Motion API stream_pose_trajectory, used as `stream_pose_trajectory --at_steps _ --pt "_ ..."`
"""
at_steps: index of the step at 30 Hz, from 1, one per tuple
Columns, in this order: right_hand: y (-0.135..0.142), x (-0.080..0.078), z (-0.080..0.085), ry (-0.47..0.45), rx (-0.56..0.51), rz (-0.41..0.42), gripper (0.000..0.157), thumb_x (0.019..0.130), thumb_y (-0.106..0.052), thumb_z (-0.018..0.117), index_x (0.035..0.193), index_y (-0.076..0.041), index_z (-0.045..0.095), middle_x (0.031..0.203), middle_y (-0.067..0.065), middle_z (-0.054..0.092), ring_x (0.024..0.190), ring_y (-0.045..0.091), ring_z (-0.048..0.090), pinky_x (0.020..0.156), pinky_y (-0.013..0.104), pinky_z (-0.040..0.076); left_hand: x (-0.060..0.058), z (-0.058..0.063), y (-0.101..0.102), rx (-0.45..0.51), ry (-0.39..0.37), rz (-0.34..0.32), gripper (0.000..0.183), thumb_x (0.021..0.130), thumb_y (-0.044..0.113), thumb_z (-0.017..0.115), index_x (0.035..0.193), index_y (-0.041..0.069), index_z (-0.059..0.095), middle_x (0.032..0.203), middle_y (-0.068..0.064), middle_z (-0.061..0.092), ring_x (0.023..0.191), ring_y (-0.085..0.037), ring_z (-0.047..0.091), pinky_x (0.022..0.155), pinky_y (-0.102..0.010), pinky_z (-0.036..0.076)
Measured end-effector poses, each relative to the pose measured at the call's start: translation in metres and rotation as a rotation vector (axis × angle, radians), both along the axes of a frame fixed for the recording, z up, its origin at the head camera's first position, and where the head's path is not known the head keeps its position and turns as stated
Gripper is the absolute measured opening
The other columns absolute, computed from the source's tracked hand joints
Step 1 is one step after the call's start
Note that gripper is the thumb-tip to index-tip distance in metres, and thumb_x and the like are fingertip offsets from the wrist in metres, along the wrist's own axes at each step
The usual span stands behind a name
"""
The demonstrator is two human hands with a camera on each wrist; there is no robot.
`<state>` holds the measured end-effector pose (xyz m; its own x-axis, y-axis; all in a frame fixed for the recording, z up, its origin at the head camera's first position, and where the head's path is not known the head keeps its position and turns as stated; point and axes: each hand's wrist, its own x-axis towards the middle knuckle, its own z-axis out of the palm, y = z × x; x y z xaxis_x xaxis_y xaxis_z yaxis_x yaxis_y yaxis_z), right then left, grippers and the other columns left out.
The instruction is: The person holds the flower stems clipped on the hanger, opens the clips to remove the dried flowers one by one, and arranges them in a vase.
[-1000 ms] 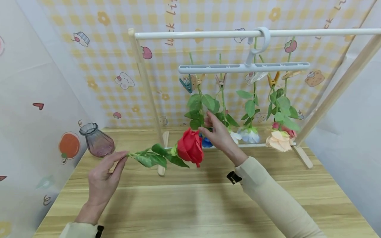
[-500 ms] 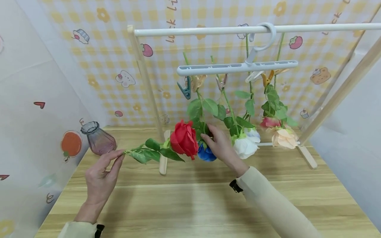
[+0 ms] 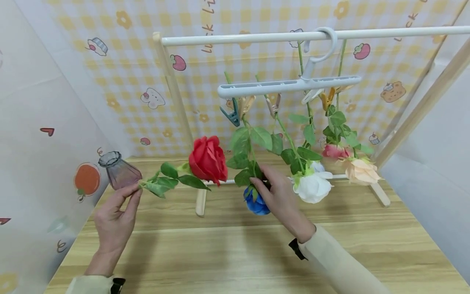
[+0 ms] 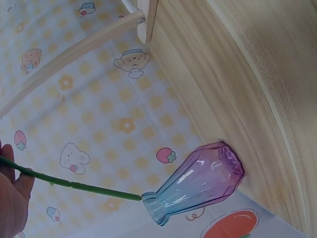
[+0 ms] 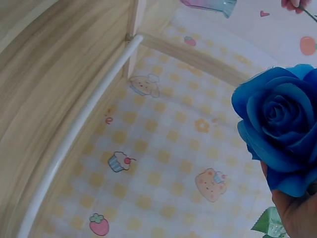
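My left hand [image 3: 114,218] pinches the stem of a red rose [image 3: 208,160] between thumb and fingers. Its bloom points right and its leaves [image 3: 169,170] lie beyond the fingertips. In the left wrist view the green stem [image 4: 99,189] reaches the rim of a glass vase [image 4: 203,176]; whether they touch I cannot tell. My right hand [image 3: 280,200] grips the stem of a hanging blue rose [image 3: 256,202] just above its bloom. That rose hangs head down from a beige clothespin [image 3: 245,105] on a pale blue hanger [image 3: 264,87]. In the right wrist view the blue bloom [image 5: 282,119] hides most of the fingers.
A white rose [image 3: 312,187], a peach rose [image 3: 361,171] and a pink rose [image 3: 335,151] also hang upside down from clothespins. A teal clothespin [image 3: 232,116] hangs at the hanger's left. The hanger hooks over a white rail [image 3: 235,38] between wooden posts, standing on a wooden table [image 3: 220,253].
My left hand has drawn the red rose left, towards the vase. My right hand has taken hold of the blue rose's stem and pulled it forward and down, tilting the hanger and swinging the flowers.
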<state>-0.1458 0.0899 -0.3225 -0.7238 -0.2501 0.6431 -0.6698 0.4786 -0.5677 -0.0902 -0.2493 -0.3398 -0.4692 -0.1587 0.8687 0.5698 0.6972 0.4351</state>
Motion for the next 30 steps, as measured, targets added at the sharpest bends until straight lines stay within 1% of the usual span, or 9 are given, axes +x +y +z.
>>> stream_pose_trajectory --at_steps 4,9,13,15,19,21,27,28,30 --pt "-0.002 0.004 0.002 0.056 -0.017 0.038 0.018 0.085 -0.004 0.067 0.103 -0.003 0.063 0.088 0.006 0.066 0.073 0.011 0.062 0.06 0.025 0.051 0.003 0.003 -0.006 0.065 0.008 0.017 0.018 0.072 -0.022 0.066 0.088 -0.016 0.067 0.099 0.013 0.067 0.091 0.006 0.063 0.08 -0.009 0.047" --pt "0.002 0.008 0.002 0.129 -0.048 0.037 0.021 0.08 0.005 0.069 0.101 0.0 0.064 0.09 0.01 0.067 0.075 0.015 0.064 0.062 0.025 0.052 0.0 0.007 -0.008 0.162 -0.02 0.021 0.02 0.072 -0.023 0.065 0.091 -0.016 0.067 0.093 0.016 0.067 0.079 0.007 0.063 0.069 -0.006 0.047" --pt "0.007 0.01 0.001 0.157 -0.055 0.013 0.024 0.077 0.009 0.07 0.099 0.001 0.065 0.088 0.01 0.067 0.073 0.015 0.064 0.062 0.021 0.051 -0.004 0.013 -0.01 0.224 -0.034 0.04 0.015 0.077 -0.018 0.064 0.092 -0.017 0.066 0.088 0.02 0.066 0.07 0.009 0.059 0.061 -0.004 0.043" --pt "0.007 0.01 0.001 0.161 -0.048 0.018 0.024 0.077 0.009 0.07 0.099 0.001 0.066 0.089 0.01 0.068 0.073 0.015 0.064 0.062 0.02 0.05 -0.005 0.017 -0.012 0.259 -0.027 0.053 0.013 0.079 -0.015 0.064 0.092 -0.016 0.066 0.088 0.018 0.067 0.068 0.008 0.058 0.059 -0.004 0.043" --pt "0.009 0.011 0.001 0.145 -0.039 0.027 0.024 0.078 0.007 0.069 0.101 0.0 0.065 0.091 0.009 0.068 0.075 0.014 0.063 0.063 0.023 0.051 -0.012 0.023 -0.016 0.339 -0.054 0.083 0.013 0.083 -0.008 0.064 0.093 -0.015 0.066 0.085 0.018 0.068 0.066 0.007 0.059 0.055 -0.005 0.042" --pt "0.01 0.011 0.001 0.13 -0.039 0.034 0.025 0.079 0.007 0.069 0.102 -0.001 0.065 0.091 0.008 0.067 0.075 0.014 0.063 0.062 0.024 0.051 -0.016 0.027 -0.019 0.391 -0.073 0.08 0.014 0.084 -0.005 0.064 0.094 -0.014 0.066 0.084 0.017 0.069 0.069 0.005 0.062 0.056 -0.006 0.043" --pt "0.009 0.011 0.001 0.122 -0.036 0.04 0.025 0.079 0.007 0.069 0.103 -0.001 0.065 0.09 0.008 0.067 0.074 0.013 0.061 0.061 0.026 0.05 -0.031 0.042 -0.028 0.601 -0.073 -0.053 0.013 0.085 -0.004 0.063 0.096 -0.009 0.068 0.084 0.006 0.071 0.08 -0.005 0.065 0.071 -0.012 0.047" --pt "0.009 0.011 0.001 0.125 -0.035 0.038 0.025 0.079 0.007 0.069 0.102 -0.001 0.065 0.09 0.008 0.067 0.073 0.013 0.061 0.061 0.026 0.05 -0.034 0.046 -0.028 0.616 -0.073 -0.053 0.013 0.085 -0.004 0.064 0.096 -0.008 0.068 0.084 0.006 0.071 0.08 -0.005 0.065 0.072 -0.013 0.047" --pt "0.01 0.011 0.001 0.132 -0.032 0.034 0.025 0.079 0.008 0.069 0.102 0.0 0.065 0.089 0.009 0.067 0.072 0.013 0.061 0.06 0.024 0.05 -0.04 0.053 -0.03 0.607 -0.087 -0.015 0.014 0.086 0.0 0.064 0.098 -0.006 0.069 0.084 0.007 0.071 0.08 -0.005 0.064 0.073 -0.014 0.047"
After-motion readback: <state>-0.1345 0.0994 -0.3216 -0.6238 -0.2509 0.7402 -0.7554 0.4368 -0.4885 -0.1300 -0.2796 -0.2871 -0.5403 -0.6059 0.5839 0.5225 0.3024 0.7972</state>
